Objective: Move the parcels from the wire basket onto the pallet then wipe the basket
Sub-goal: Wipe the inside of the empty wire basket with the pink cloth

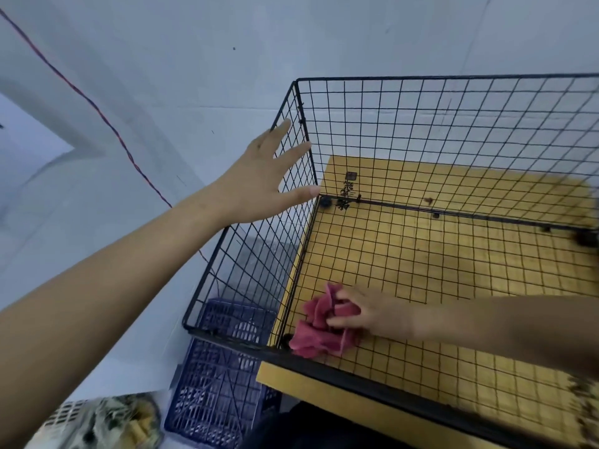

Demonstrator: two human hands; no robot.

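- Pale grey-blue wall across the whole background, meeting the floor at the left.
- Black wire basket, large and open-topped. Square-grid mesh on the sides and bottom, with thicker wire along the rims and small black clips at the corners. Standing on the counter and filling the right half of the view. Back wall upright, left wall leaning outward at the top.
- Yellow wooden counter under the basket, ruled with a fine dark grid, with black printed characters near the basket's far left corner. A bare yellow strip along the front edge.
- Blue plastic lattice low down beside the counter's left front corner, partly seen through the basket's left wall. Crate or pallet, cannot tell.
- Left hand on a bare outstretched arm, well apart from the other hand. Fingers straight and spread, laid flat against the outside of the basket's left wall near the far corner, grasping nothing.
- Right hand reaching in from the right, down on the basket's mesh bottom, fingers and thumb bunched into the cloth and gripping it.
- Pink-red cloth, crumpled in folds, pressed to the basket floor just beside the near left corner.
- Thin red cord running diagonally down the wall.
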